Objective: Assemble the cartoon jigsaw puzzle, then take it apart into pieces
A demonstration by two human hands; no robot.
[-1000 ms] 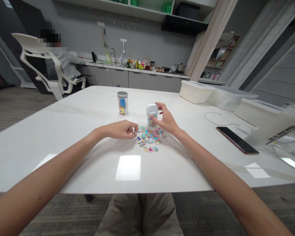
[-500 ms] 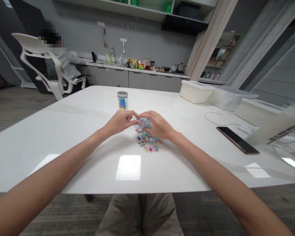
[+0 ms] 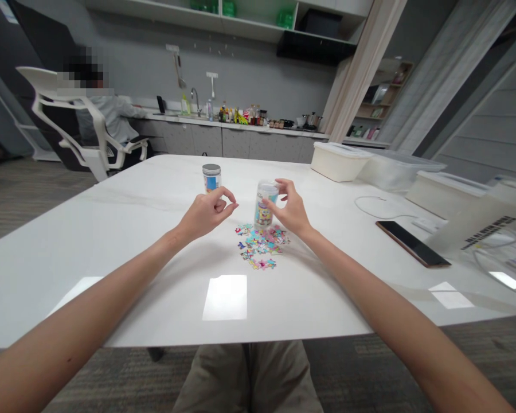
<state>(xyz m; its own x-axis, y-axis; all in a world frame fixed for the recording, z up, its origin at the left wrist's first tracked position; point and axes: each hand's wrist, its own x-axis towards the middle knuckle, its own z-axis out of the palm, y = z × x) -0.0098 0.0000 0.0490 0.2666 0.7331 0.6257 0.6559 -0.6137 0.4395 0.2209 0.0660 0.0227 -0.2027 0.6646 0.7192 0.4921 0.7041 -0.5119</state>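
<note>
My right hand grips a small clear jar with a colourful label, held upright just above the white table. Under it lies a loose heap of colourful puzzle pieces. My left hand hovers left of the jar, thumb and forefinger pinched together; what they hold, if anything, is too small to make out. A second jar with a grey lid stands farther back on the table.
A black phone and a white cable lie to the right. White and clear plastic boxes stand at the far right. A person sits in a white chair at the back left, by a kitchen counter.
The jar was tilted between both hands half a second ago; now my right hand holds it upright and my left hand has drawn back to the left, pinched.
</note>
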